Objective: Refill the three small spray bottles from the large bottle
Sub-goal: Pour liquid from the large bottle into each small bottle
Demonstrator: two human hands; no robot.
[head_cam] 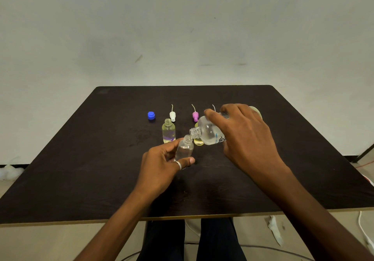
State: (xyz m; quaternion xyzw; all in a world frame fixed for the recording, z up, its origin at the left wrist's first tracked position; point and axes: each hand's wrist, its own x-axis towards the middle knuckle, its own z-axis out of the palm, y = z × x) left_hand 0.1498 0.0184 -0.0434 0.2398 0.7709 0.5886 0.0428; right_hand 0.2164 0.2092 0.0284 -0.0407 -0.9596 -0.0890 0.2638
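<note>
My right hand point(240, 133) grips the large clear bottle point(208, 132), tipped on its side with its open neck pointing left and down. Its mouth sits just above the open neck of a small clear bottle point(184, 149), which my left hand point(164, 163) holds between thumb and fingers, tilted slightly right. A second small bottle point(168, 131) stands upright and uncapped to the left, partly filled. A third, yellowish small bottle point(198, 142) is mostly hidden behind the large bottle.
On the dark table point(101, 159) behind the bottles lie a blue cap point(151, 115), a white spray top point(172, 115) and a pink spray top point(195, 115), each with a dip tube. A third dip tube point(213, 108) pokes out behind my right hand.
</note>
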